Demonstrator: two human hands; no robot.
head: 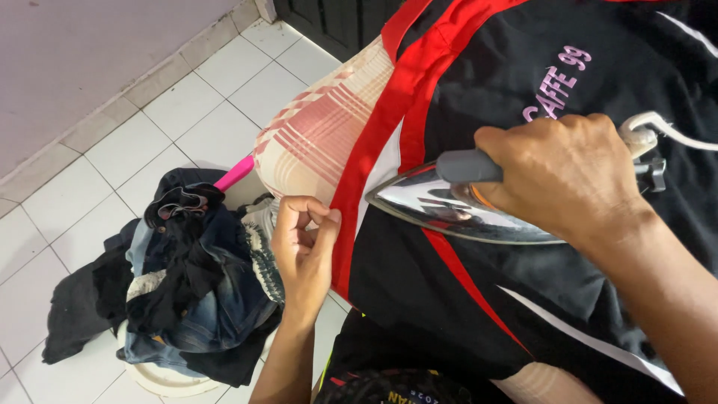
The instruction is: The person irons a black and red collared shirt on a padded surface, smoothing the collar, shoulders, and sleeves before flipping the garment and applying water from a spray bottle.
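Note:
A black garment with red and white stripes [479,299] lies spread over an ironing board with a pink checked cover [321,131]. My right hand [568,176] grips the grey handle of a shiny metal iron [441,206], which rests flat on the garment with its tip pointing left. A white cord [673,127] leads off from the iron's back end. My left hand [303,251] pinches the garment's red edge at the board's near side, fingers closed on the fabric.
On the white tiled floor [149,142] to the left, a pale round basin [161,378] holds a heap of dark and denim clothes [191,277]. A pink stick [233,173] pokes out behind the heap. A wall runs along the far left.

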